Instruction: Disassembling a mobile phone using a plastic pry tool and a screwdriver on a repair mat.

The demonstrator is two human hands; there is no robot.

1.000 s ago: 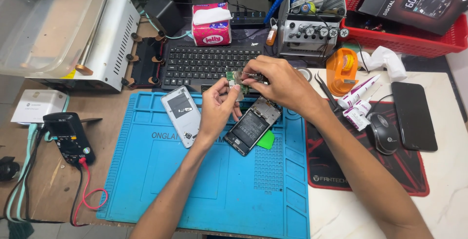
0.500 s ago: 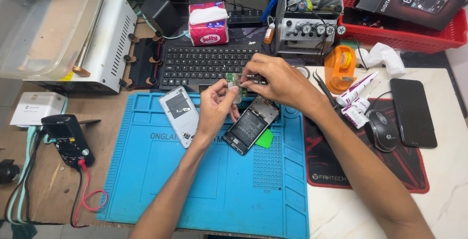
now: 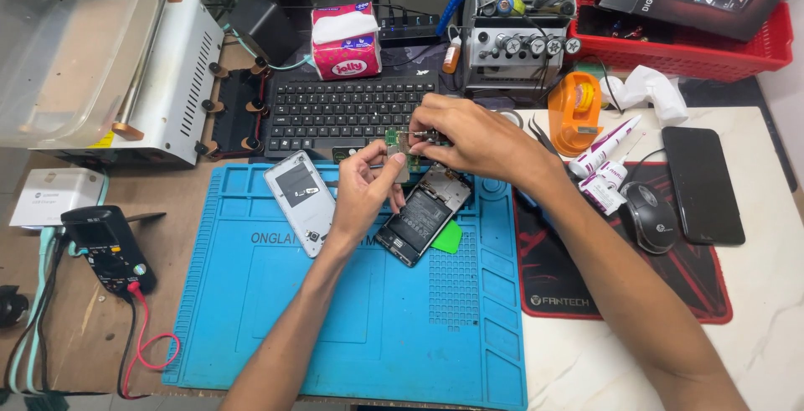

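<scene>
above the opened phone [image 3: 423, 214], both hands' fingers hide most of the small circuit board [image 3: 396, 140].

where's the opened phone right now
In the head view, the opened phone lies on the blue mat, just below both hands, right of the grey back cover.

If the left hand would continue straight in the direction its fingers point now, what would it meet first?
The left hand points up and away, at the small circuit board it pinches. Beyond that lies the black keyboard, though height above it is unclear.
</scene>
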